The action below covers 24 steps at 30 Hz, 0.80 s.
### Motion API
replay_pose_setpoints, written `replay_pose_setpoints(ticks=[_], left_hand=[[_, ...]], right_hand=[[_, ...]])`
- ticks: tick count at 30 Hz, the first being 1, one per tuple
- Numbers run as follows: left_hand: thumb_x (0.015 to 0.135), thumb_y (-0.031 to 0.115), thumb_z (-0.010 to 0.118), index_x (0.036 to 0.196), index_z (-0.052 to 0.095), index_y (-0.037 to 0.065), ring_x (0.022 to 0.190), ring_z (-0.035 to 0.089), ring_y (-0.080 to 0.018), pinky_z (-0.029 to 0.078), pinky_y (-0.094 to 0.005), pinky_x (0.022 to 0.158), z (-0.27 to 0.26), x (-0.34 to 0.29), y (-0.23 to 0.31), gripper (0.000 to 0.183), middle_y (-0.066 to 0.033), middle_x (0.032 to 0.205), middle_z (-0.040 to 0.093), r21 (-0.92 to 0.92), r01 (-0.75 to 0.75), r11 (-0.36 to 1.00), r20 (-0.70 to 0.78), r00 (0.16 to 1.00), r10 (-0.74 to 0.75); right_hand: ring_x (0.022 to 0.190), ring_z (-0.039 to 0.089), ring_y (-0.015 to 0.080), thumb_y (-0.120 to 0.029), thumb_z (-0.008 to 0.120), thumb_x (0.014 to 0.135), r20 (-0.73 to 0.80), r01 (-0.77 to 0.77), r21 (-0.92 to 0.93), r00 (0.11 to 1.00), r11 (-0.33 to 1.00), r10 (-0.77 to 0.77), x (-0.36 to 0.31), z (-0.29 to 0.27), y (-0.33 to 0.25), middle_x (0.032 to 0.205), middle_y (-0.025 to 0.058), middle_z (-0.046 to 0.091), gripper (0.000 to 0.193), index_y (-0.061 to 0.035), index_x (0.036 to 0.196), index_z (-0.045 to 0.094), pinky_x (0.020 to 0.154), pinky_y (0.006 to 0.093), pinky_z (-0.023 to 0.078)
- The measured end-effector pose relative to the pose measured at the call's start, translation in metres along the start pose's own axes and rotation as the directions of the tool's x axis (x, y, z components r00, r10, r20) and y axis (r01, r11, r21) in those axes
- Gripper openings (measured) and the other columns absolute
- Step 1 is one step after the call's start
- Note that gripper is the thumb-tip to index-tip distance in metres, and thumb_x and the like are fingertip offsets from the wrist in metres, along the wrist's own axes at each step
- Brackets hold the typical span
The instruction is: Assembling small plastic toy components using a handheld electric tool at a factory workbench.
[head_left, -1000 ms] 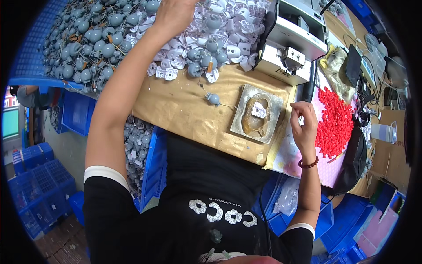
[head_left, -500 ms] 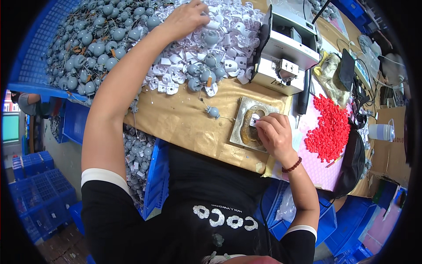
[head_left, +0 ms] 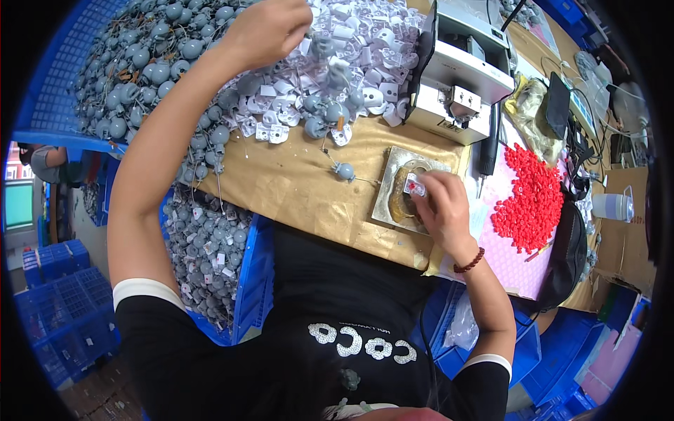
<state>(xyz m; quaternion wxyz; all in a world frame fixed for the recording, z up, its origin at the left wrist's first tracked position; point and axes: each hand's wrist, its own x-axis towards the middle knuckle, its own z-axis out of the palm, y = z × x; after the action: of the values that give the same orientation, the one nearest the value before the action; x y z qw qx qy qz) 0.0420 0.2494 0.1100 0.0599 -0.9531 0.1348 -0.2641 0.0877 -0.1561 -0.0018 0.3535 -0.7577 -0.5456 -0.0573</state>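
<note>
My right hand (head_left: 447, 214) is over a square metal block (head_left: 382, 203) near the table's front edge. Its thumb and fingers close at the edge of a small white plastic part (head_left: 409, 179), which shows a red piece (head_left: 414, 187) on it. A thin wire runs left from the block to a grey ball (head_left: 343, 171) on the table. My left hand (head_left: 270, 31) is raised at the far side, above where the grey balls (head_left: 151, 70) meet the heap of white plastic parts (head_left: 393, 52). Its fingers are curled closed, and what they hold is hidden.
A white and black machine (head_left: 460, 77) stands right of the white heap, a black screwdriver-like tool (head_left: 489, 144) beside it. Small red parts (head_left: 526, 200) cover a pink sheet. A blue crate (head_left: 251, 270) of grey balls is below the table's left side. Farther right lies a black bag (head_left: 567, 256).
My left hand has moved left and slightly back, away from the white heap. My right hand has shifted slightly right, and the red piece on the white plastic part now shows.
</note>
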Motion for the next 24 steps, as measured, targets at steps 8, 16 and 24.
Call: replay_pose_setpoints(ticks=[8, 16, 24], left_hand=[[0.091, 0.013, 0.056, 0.089, 0.057, 0.004, 0.085, 0.059, -0.0352, 0.048, -0.045, 0.074, -0.007, -0.017, 0.019, 0.009, -0.0145, 0.086, 0.062, 0.123, 0.244, 0.962, 0.46, 0.845, -0.273], [0.092, 0.015, 0.061, 0.092, 0.063, 0.004, 0.07, 0.052, -0.0105, 0.044, -0.0294, 0.064, -0.023, -0.003, 0.037, 0.012, -0.0009, 0.079, 0.059, -0.516, 0.342, 0.786, 0.097, 0.934, -0.343], [0.09, 0.017, 0.064, 0.107, 0.065, 0.002, 0.09, 0.061, -0.0251, 0.049, -0.035, 0.08, -0.014, -0.025, 0.083, 0.022, -0.0097, 0.098, 0.064, -0.557, 0.437, 0.706, 0.508, 0.852, -0.127]], right_hand=[[0.1, 0.062, 0.0314, 0.0, 0.072, 0.081, -0.06, -0.118, 0.248, 0.989, 0.961, 0.137, 0.028, -0.02, -0.012, 0.111, 0.0161, 0.062, 0.032, -0.0015, 0.113, 0.064, 0.085, 0.0371, 0.051], [0.097, 0.065, 0.021, -0.008, 0.065, 0.093, 0.116, -0.243, 0.601, 0.969, 0.761, 0.218, 0.092, 0.0, -0.041, 0.108, 0.0143, 0.066, 0.028, 0.0002, 0.12, 0.062, 0.085, 0.0321, 0.052], [0.101, 0.066, 0.0206, -0.014, 0.058, 0.098, 0.498, -0.516, 0.853, 0.761, -0.079, 0.415, 0.151, 0.061, -0.041, 0.11, 0.0163, 0.067, 0.047, 0.01, 0.136, 0.046, 0.089, 0.0329, 0.054]])
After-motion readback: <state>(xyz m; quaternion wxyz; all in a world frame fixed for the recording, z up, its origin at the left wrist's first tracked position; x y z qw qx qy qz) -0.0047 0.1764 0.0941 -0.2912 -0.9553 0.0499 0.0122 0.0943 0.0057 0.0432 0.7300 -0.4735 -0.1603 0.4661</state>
